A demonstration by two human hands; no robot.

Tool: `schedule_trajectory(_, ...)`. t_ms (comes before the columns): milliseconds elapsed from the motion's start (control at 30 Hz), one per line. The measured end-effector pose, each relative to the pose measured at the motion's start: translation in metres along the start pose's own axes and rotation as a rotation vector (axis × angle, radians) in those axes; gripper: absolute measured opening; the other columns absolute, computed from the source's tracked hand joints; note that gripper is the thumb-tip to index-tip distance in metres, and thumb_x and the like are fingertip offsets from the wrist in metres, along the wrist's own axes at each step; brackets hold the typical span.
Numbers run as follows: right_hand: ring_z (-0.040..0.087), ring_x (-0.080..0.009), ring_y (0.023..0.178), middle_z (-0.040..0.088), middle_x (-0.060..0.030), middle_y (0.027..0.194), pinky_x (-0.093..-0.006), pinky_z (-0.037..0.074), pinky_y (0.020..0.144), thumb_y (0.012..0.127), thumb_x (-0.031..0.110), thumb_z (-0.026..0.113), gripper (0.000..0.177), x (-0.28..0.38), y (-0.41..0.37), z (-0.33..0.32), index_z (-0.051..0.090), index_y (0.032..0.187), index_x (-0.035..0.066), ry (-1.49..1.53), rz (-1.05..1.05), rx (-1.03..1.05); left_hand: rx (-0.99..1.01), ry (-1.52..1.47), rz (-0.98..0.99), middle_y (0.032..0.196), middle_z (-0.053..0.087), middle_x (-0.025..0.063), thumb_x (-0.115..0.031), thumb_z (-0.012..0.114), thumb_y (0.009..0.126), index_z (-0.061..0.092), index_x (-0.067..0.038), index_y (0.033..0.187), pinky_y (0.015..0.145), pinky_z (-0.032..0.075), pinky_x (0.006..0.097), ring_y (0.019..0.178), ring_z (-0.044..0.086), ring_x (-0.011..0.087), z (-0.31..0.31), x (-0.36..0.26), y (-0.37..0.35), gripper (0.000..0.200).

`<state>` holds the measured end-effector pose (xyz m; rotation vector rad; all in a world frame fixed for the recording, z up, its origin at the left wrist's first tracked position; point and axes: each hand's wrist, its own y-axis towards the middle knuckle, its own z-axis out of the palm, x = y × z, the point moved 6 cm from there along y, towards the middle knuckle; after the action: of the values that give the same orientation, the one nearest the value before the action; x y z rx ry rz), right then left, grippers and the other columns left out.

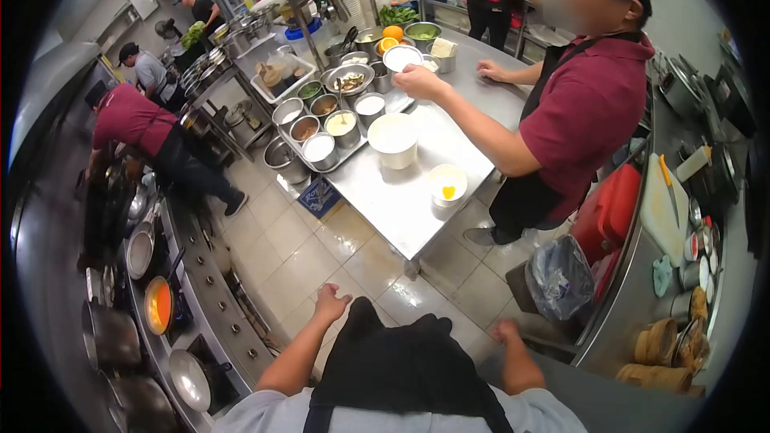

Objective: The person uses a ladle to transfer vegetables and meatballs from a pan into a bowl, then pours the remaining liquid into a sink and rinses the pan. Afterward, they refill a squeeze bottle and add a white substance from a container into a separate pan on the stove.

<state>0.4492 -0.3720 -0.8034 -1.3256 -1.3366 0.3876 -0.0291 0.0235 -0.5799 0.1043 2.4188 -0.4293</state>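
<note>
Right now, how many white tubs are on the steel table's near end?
2: the larger tub beside the tray, and the smaller tub, with something yellow inside, near the table's edge. None there seems hidden.

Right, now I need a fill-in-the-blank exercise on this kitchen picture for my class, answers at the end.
1. The camera wearer's left hand holds ____.
2. The bin near the right hand is lined with a clear plastic ____.
3. On the white cutting board lies an orange-handled ____.
4. The box by the metal table is coloured ____.

Missing words: nothing; bag; knife; blue.
</note>
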Motion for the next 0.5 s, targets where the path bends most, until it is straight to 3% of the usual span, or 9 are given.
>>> schedule_trajectory(33,0.065,-0.0232,0.070,0.065,-0.0108,0.086,-0.0407,0.052,0.051,0.099,0.028,0.043,0.031,0.002,0.009,-0.006,0.060,0.112,0.006,-0.012,0.009,0.002,0.004,-0.002,-0.014,0.099,0.053,0.0125,-0.017,0.077,0.077,0.048,0.001,0.113,0.054,0.051,0.0321,0.060,0.061,0.0181,-0.008,-0.012,-0.010,0.050)
schedule_trajectory(100,0.064,-0.0210,0.065,0.065,-0.0102,0.085,-0.0386,0.049,0.048,0.097,0.026,0.046,0.027,0.011,0.027,-0.020,0.061,0.109,0.007,-0.093,-0.058,-0.058,-0.038,0.025,-0.191,0.115,0.054,0.0233,-0.030,0.080,0.073,0.051,0.000,0.115,0.095,0.046,0.0428,0.109,0.056,0.0356,-0.029,-0.036,-0.031,0.060)
schedule_trajectory(133,0.064,-0.0210,0.065,0.065,-0.0102,0.085,-0.0386,0.049,0.048,0.097,0.026,0.046,0.027,0.025,0.016,-0.022,0.061,0.109,0.007,-0.106,-0.044,-0.061,-0.106,0.071,-0.141,0.110,0.057,0.0211,-0.028,0.079,0.074,0.052,0.001,0.111,0.085,0.051,0.0403,0.095,0.062,0.0318,-0.029,-0.026,-0.032,0.055)
schedule_trajectory(167,0.063,-0.0202,0.063,0.065,-0.0099,0.083,-0.0373,0.049,0.048,0.096,0.024,0.049,0.025,0.048,-0.002,-0.020,0.062,0.107,0.007,-0.058,-0.046,-0.072,-0.098,0.064,-0.154,0.110,0.057,0.0211,-0.028,0.079,0.074,0.052,0.001,0.111,0.085,0.051,0.0403,0.095,0.062,0.0318,-0.028,-0.019,-0.034,0.055)
schedule_trajectory(233,0.063,-0.0194,0.061,0.064,-0.0096,0.082,-0.0360,0.049,0.048,0.094,0.023,0.051,0.022,0.076,-0.024,-0.010,0.062,0.104,0.007,-0.034,-0.061,-0.080,0.062,-0.275,-0.373,0.100,0.060,0.0151,-0.025,0.076,0.078,0.053,0.000,0.108,0.068,0.054,0.0354,0.078,0.066,0.0244,-0.023,-0.003,-0.036,0.046)
schedule_trajectory(267,0.063,-0.0187,0.059,0.064,-0.0094,0.080,-0.0344,0.048,0.047,0.093,0.022,0.054,0.020,0.092,-0.031,0.000,0.062,0.103,0.006,-0.061,-0.088,-0.054,0.050,-0.292,-0.384,0.100,0.060,0.0151,-0.025,0.076,0.078,0.053,0.000,0.108,0.068,0.054,0.0354,0.078,0.066,0.0244,-0.030,-0.003,-0.034,0.046)
schedule_trajectory(333,0.062,-0.0181,0.057,0.064,-0.0092,0.079,-0.0329,0.048,0.046,0.091,0.022,0.058,0.020,0.127,-0.048,0.024,0.062,0.102,0.006,-0.105,-0.131,-0.026,0.159,-0.619,-0.438,0.094,0.062,0.0098,-0.023,0.070,0.084,0.054,-0.002,0.107,0.056,0.052,0.0300,0.066,0.065,0.0181,-0.035,-0.011,-0.026,0.035)
schedule_trajectory(400,0.062,-0.0162,0.059,0.065,-0.0083,0.080,-0.0298,0.048,0.048,0.090,0.023,0.061,0.023,0.158,-0.079,0.056,0.061,0.104,0.005,-0.160,-0.291,0.094,0.111,-0.674,-0.252,0.097,0.063,0.0078,-0.024,0.065,0.089,0.056,-0.004,0.106,0.056,0.051,0.0293,0.073,0.066,0.0177,-0.056,-0.044,0.003,0.028)
schedule_trajectory(500,0.063,-0.0144,0.061,0.065,-0.0077,0.081,-0.0280,0.048,0.051,0.088,0.025,0.065,0.029,0.221,-0.142,0.100,0.060,0.108,0.004,-0.170,-0.369,0.166,0.093,-0.925,-0.161,0.108,0.060,0.0089,-0.036,0.062,0.093,0.052,-0.006,0.114,0.059,0.051,0.0299,0.083,0.065,0.0187,-0.089,-0.093,0.063,0.038)
